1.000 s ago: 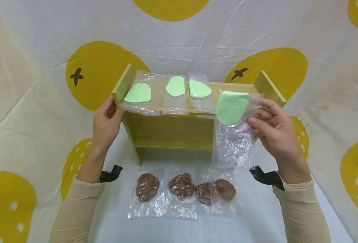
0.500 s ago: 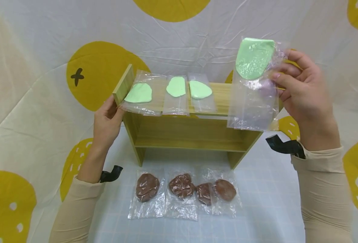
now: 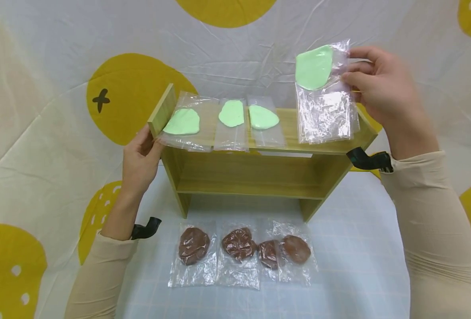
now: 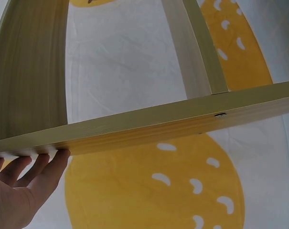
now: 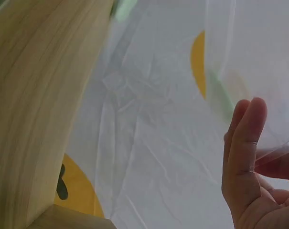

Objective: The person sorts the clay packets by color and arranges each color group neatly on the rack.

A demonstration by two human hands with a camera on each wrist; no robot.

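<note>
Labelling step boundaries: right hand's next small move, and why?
Probably lower the clear plastic bag of flat pale-green material onto the rectangular yellowish wooden shelf at top right: the right hand pinches it up there, and three similar bags lie to the left.

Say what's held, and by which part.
The right hand pinches a clear bag with a green piece by its right edge. The left hand touches the wooden shelf's left side; whether it grips cannot be told.
</note>
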